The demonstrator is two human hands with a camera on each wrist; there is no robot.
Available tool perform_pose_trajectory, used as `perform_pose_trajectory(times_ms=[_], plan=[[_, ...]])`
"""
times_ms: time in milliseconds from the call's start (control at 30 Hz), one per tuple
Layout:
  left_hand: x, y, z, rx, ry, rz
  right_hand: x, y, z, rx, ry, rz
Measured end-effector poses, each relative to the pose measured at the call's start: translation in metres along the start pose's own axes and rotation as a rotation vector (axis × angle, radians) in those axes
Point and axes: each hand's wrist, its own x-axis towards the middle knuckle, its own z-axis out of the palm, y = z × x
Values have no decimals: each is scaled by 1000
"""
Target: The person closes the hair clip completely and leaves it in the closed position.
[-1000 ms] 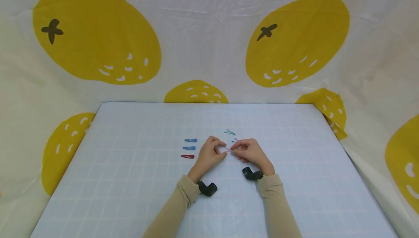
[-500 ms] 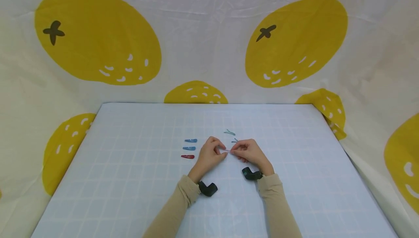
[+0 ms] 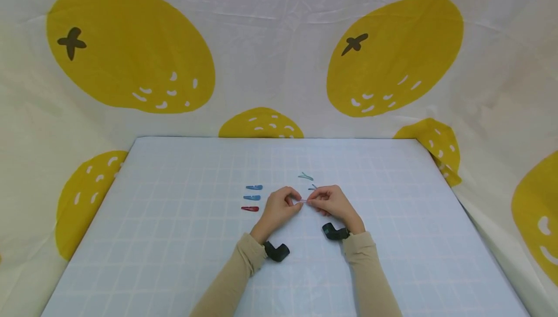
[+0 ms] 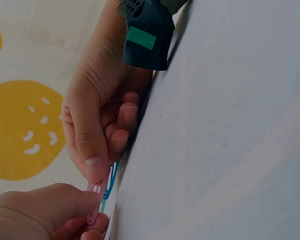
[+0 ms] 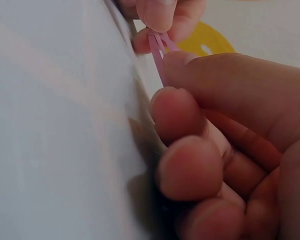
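Between my hands, just above the table, is a pink snap hair clip (image 3: 304, 200). My left hand (image 3: 279, 208) pinches one end between thumb and finger. The right hand (image 3: 334, 203) pinches the other end, its remaining fingers curled beneath. In the right wrist view the pink clip (image 5: 157, 55) shows split strips, partly covered by fingertips; whether it is snapped is hard to tell. Left of the hands lie two blue hair clips (image 3: 252, 197) and a red hair clip (image 3: 250, 208) in a column. Beyond the right fingers are a dark blue clip (image 3: 312, 188) and a teal clip (image 3: 306, 176), both spread apart.
A pale checked cloth covers the table (image 3: 174, 239). A white curtain (image 3: 270, 55) with large yellow fruit shapes hangs behind and at the sides. Each wrist carries a black camera mount (image 3: 277, 252).
The pink clip's strips, spread in a narrow V a second ago, look closer together now. My left index finger has come down slightly. The right hand and the clips on the table stay put.
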Motion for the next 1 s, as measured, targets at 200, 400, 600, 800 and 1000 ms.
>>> perform_pose_trajectory(times_ms=[200, 400, 600, 800, 1000], plan=[[-1, -2, 2, 3, 21, 48, -1, 0, 0, 8, -6, -11], [-1, 0, 1, 2, 13, 36, 0, 1, 0, 1, -6, -13], [-1, 0, 1, 7, -11, 7, 0, 1, 0, 15, -14, -4], [0, -1, 1, -5, -19, 6, 0, 1, 0, 27, -19, 3], [0, -1, 2, -59, -5, 9, 0, 0, 0, 69, -24, -19]])
